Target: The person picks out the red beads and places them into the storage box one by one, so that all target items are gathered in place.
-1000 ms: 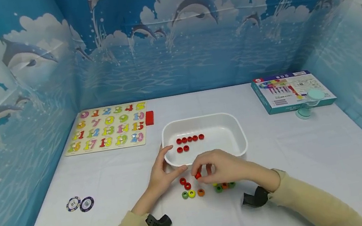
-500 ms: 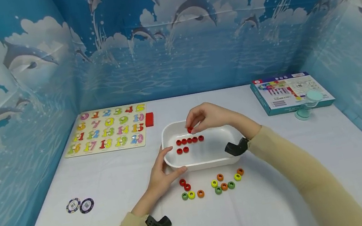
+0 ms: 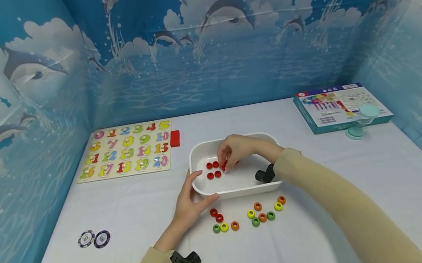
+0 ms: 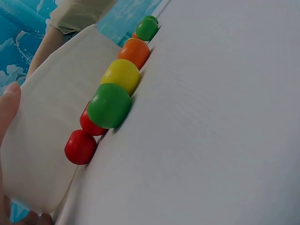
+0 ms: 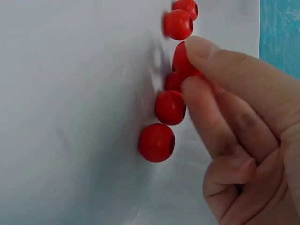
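Both arms wore long beige sleeves; a black camera mount sat strapped at each wrist, the left one's casing dotted with small holes

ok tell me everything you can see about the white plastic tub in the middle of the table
The white plastic tub is a shallow rectangular tray with rounded corners and a rolled rim, standing upright on the white table. Small red beads lie in rows on its floor. The left hand rests against its near left corner, and the right hand reaches inside, its fingers at the beads.
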Demonstrator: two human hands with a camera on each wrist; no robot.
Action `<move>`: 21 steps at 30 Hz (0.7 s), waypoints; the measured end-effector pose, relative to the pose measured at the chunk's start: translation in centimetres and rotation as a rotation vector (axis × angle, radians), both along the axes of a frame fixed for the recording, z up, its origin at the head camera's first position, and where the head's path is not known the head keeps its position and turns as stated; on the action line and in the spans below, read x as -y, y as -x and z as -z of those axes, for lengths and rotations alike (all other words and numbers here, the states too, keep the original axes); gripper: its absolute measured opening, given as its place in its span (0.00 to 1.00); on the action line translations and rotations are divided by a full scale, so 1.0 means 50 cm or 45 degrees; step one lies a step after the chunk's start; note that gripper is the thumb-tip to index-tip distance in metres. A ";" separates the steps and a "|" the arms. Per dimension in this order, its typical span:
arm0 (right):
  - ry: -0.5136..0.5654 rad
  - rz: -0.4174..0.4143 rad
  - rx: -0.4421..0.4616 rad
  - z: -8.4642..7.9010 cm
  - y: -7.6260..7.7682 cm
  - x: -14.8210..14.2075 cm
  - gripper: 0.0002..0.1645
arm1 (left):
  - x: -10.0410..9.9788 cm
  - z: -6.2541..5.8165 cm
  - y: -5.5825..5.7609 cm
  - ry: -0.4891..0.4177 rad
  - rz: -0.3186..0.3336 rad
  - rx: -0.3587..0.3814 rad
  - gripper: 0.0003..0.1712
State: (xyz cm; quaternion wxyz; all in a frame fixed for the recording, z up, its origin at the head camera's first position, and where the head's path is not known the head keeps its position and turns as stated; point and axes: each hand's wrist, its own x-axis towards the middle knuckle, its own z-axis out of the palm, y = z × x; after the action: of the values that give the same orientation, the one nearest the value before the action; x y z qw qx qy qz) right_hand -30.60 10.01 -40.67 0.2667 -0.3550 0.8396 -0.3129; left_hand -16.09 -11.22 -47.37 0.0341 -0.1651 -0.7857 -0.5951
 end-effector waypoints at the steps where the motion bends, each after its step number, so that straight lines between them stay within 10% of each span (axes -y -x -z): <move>1: -0.006 -0.001 -0.008 0.001 -0.001 0.001 0.10 | 0.000 0.000 0.000 0.000 0.001 -0.001 0.45; 11: -0.024 -0.070 -0.033 -0.009 -0.015 0.009 0.12 | -0.001 0.001 -0.001 0.012 -0.008 -0.028 0.44; 21: 0.238 -0.029 -0.194 -0.118 -0.095 -0.014 0.15 | -0.001 -0.002 0.001 0.005 -0.012 -0.003 0.44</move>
State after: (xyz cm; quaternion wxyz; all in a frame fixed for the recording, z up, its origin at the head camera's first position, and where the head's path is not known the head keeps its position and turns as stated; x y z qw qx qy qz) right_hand -25.86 10.73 -34.78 0.1715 -0.4106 0.8204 -0.3591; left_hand -16.15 -11.16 -47.27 0.0376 -0.1623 -0.7876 -0.5932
